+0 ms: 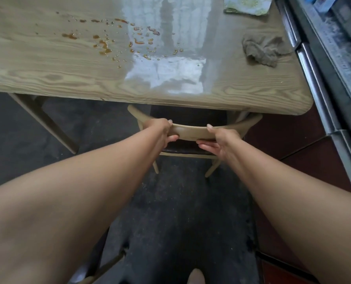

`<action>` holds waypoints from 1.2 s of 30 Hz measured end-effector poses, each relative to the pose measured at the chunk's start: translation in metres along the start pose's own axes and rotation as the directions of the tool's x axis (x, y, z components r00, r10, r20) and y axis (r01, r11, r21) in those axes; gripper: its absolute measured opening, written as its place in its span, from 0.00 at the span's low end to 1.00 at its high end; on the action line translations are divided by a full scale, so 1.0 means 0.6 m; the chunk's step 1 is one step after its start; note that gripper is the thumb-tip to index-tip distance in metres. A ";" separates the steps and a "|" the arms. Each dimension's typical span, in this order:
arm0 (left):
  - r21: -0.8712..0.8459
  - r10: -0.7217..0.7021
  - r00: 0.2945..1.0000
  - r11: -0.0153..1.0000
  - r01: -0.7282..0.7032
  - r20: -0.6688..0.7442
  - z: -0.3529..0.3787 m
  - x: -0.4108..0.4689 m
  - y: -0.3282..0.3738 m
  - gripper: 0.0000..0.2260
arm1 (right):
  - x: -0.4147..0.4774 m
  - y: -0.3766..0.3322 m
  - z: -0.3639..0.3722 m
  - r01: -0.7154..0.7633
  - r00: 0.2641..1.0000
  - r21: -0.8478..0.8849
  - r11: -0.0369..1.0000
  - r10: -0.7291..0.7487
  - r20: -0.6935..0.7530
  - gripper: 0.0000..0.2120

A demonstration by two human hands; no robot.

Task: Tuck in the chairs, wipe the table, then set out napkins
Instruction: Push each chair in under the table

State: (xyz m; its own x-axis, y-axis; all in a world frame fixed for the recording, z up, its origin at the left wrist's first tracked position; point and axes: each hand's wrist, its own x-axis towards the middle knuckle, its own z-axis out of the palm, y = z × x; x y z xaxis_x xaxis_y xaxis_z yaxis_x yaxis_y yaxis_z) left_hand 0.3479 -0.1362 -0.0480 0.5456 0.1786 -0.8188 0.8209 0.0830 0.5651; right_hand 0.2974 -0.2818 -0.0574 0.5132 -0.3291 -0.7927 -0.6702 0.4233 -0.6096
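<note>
Both hands grip the curved top rail of a wooden chair [191, 132] that stands at the near edge of the table [47, 74] - its dark seat goes partly under the tabletop, while the backrest sits just outside that edge. The left hand [164, 130] is wrapped round the rail's left part, with its fingers curled so that tips show both above and below the wood. The right hand [221, 140] holds the rail's right part in a pinch, thumb on top and the fingers lying nearly straight along the underside.

On the table, towards its far left, lies an orange-brown spill [105, 44] - small puddles and scattered drops, some reaching into the bright glare at the tabletop's middle. Near the table's right edge rests a crumpled grey-brown cloth [262, 52]. Beyond it, at the far right corner of the table, a folded green-print napkin [246, 7] is cut off by the frame. Just beside the table's right edge run steel rails [313, 78]. Beneath the table is a dark floor [170, 201].
</note>
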 end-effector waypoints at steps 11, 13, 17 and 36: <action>0.103 0.103 0.993 0.989 -0.109 0.064 -0.023 -0.003 -0.014 0.23 | -0.009 0.014 0.017 0.035 0.998 -0.044 0.998 -0.037 -0.054 0.23; 0.132 0.143 0.988 0.980 -0.150 0.058 -0.037 -0.008 -0.023 0.23 | -0.016 0.023 0.014 0.053 0.997 -0.088 0.995 -0.058 -0.051 0.24; 0.201 0.173 0.982 0.962 -0.185 0.080 -0.076 -0.019 -0.052 0.19 | -0.046 0.051 0.015 0.052 0.998 -0.188 0.981 -0.058 -0.024 0.24; 0.535 0.321 0.944 0.785 -0.312 0.080 -0.444 -0.075 -0.178 0.23 | -0.278 0.291 0.220 -0.029 0.974 -0.548 0.836 0.148 0.174 0.13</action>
State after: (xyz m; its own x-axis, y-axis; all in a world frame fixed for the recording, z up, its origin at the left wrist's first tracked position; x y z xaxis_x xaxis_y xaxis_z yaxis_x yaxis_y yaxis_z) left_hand 0.1910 0.1082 -0.0444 0.7916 0.1169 -0.5997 0.5645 -0.5156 0.6446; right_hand 0.1654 -0.0414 -0.0321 0.4936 -0.1110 -0.8626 -0.8691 -0.0995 -0.4845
